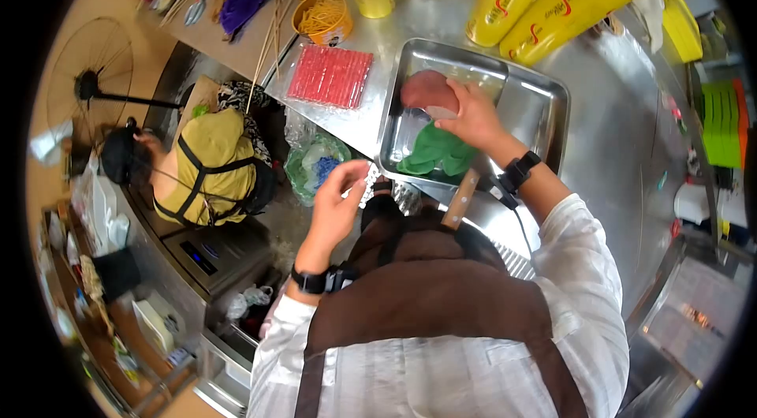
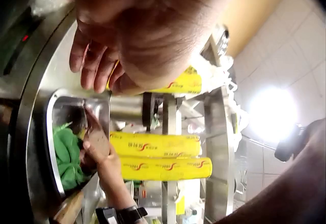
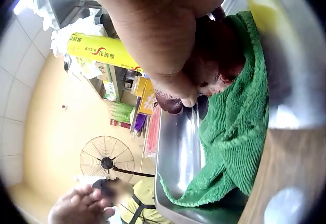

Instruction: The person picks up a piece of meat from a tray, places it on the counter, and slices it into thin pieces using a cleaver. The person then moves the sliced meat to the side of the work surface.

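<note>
A dark red piece of meat (image 1: 428,92) lies in a metal tray (image 1: 557,114), partly over a green cloth (image 1: 441,151). My right hand (image 1: 475,117) grips the meat at its right side, thumb and fingers round its edge; in the right wrist view the fingers (image 3: 175,84) press on it. Held in the air left of the tray, my left hand (image 1: 335,201) has nothing in it, its fingers loosely bent. A wooden handle (image 1: 460,199) rests at the tray's near edge; the part beyond it cannot be made out.
Yellow rolls (image 1: 544,4) stand behind the tray. Left of it lie a pack of red sticks (image 1: 330,76) and a tub of yellow strips (image 1: 322,18). A person in a yellow top (image 1: 213,166) sits at the left, near a fan (image 1: 88,85).
</note>
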`<state>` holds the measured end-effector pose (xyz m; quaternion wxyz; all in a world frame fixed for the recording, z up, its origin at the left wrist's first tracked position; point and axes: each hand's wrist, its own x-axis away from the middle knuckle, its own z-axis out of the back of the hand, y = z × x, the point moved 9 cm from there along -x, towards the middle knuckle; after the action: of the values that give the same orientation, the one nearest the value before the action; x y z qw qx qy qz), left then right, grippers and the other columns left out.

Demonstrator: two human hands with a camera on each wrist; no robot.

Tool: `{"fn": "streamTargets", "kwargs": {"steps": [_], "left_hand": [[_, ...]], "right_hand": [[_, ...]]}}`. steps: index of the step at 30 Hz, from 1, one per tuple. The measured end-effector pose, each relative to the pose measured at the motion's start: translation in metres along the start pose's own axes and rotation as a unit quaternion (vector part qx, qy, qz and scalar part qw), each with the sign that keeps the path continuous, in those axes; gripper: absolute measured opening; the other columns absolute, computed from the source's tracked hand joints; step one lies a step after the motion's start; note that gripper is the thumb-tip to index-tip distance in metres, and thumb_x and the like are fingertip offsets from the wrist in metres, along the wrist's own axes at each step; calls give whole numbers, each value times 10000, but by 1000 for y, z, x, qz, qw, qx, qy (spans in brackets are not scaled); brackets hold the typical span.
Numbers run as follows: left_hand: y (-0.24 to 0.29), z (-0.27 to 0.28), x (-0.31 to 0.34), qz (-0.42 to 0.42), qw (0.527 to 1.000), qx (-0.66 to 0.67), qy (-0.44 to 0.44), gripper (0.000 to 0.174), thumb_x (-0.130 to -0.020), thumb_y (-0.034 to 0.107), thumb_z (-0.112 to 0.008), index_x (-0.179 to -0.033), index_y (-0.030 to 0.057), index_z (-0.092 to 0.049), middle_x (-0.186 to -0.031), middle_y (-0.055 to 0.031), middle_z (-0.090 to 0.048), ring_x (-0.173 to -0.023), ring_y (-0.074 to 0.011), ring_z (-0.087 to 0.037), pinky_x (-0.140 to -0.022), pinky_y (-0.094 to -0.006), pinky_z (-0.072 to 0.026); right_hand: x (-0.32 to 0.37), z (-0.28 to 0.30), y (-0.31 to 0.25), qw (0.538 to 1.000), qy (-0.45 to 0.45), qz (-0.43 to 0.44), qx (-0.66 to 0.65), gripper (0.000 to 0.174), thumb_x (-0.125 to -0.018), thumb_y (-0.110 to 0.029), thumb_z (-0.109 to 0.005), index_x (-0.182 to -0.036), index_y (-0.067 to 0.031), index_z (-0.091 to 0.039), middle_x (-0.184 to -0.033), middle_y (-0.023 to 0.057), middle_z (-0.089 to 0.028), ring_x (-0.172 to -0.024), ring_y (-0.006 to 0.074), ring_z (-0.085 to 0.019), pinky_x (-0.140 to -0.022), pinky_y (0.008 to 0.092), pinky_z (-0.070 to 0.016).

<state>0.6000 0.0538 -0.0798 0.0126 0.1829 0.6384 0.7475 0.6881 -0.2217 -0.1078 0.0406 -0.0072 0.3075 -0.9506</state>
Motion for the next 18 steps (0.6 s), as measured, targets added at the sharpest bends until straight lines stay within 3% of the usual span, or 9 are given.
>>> {"fn": "streamTargets", "kwargs": {"steps": [4, 7, 10, 13, 14, 16, 18], "left_hand": [[-12, -35, -57, 92, 979, 140, -112, 419, -973, 137, -582, -1335, -33, -460, -1308, -167, -575, -1202, -242, -563, -987, -327, -465], [-19, -71, -84, 187, 939, 249, -149, 463, -959, 209, -615, -1326, -34, -470, -1304, -152, -574, -1202, -235, -558, -993, -348, -462], [-6, -104, -94, 192, 872, 382, -240, 487, -915, 217, -674, -1317, 6, -498, -1198, -91, -618, -1088, -169, -599, -938, -304, -477], [-11, -98, -91, 223, 854, 436, -173, 432, -911, 204, -670, -1284, 34, -533, -1174, -63, -627, -1070, -162, -607, -923, -334, -491], [-30, -92, -93, 254, 838, 450, -176, 399, -915, 188, -647, -1266, 29, -543, -1179, -69, -631, -1077, -195, -614, -940, -383, -497], [-11, -69, -87, 250, 821, 481, -178, 436, -914, 176, -621, -1307, 29, -502, -1225, -113, -612, -1135, -276, -597, -992, -449, -476], [-14, -40, -85, 252, 825, 480, -159, 522, -896, 194, -630, -1356, 31, -444, -1270, -138, -582, -1179, -313, -571, -1026, -487, -449]], "right_hand": [[21, 21, -40, 995, 101, 7, 23, 782, -657, -217, -837, -1337, -23, -503, -1179, 233, -538, -1061, 424, -554, -892, 466, -473], [37, 35, -58, 988, 137, -74, -24, 783, -647, -199, -841, -1324, 0, -502, -1184, 238, -532, -1078, 423, -547, -890, 450, -480], [51, 31, -85, 981, 161, -87, -70, 795, -653, -226, -843, -1329, 4, -494, -1202, 253, -514, -1096, 414, -544, -926, 437, -477], [62, 21, -111, 980, 132, -120, -85, 810, -728, -291, -811, -1371, 25, -432, -1253, 253, -499, -1147, 410, -526, -983, 428, -448], [64, 21, -115, 981, 115, -104, -113, 796, -754, -315, -792, -1374, 25, -427, -1282, 259, -489, -1165, 412, -516, -997, 432, -436], [71, 21, -122, 983, 75, -74, -152, 752, -802, -356, -745, -1377, 12, -429, -1357, 253, -463, -1250, 402, -462, -1058, 472, -368], [86, 20, -115, 995, 64, -51, -49, 746, -799, -345, -742, -1377, 9, -429, -1353, 234, -474, -1288, 394, -428, -1082, 499, -325]]}}
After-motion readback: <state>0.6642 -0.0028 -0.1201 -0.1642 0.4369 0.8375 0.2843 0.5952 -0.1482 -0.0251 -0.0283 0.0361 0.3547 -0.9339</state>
